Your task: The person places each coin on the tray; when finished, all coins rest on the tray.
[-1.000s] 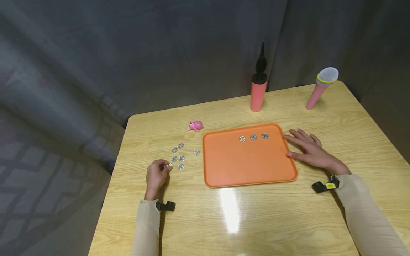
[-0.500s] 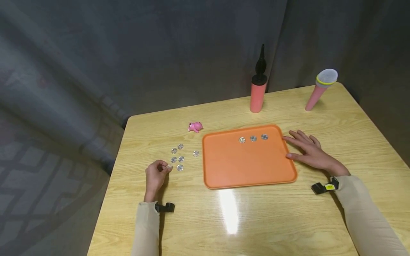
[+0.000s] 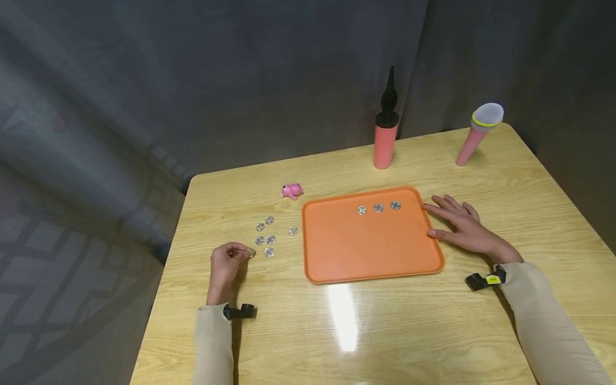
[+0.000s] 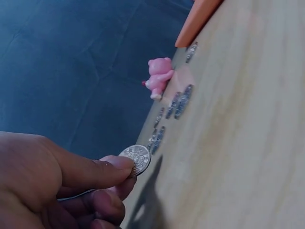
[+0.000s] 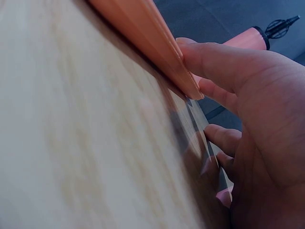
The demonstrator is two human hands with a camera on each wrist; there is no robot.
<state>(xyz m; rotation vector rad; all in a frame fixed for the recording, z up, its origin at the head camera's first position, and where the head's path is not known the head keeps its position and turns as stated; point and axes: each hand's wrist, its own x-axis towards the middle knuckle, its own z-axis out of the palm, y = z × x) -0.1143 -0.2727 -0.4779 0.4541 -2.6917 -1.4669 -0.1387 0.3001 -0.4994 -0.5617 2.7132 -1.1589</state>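
My left hand pinches a silver coin between thumb and fingertips, its patterned face showing in the left wrist view. Just right of that hand, several similar coins lie flat on the table. An orange tray lies at the middle, with three coins in a row near its far side. At the tray's right edge my right hand rests with fingers spread and fairly straight; the thumb touches the rim, as the right wrist view shows from below.
Behind the coins sits a small pink bear figure. A pink hand pump with a black nozzle stands at the back, and a pink toy microphone at the back right. A dark curtain hangs behind the wooden table.
My left hand has drawn slightly left, taking the pinched coin a little away from the loose coins. The right hand and the tray stay as they were.
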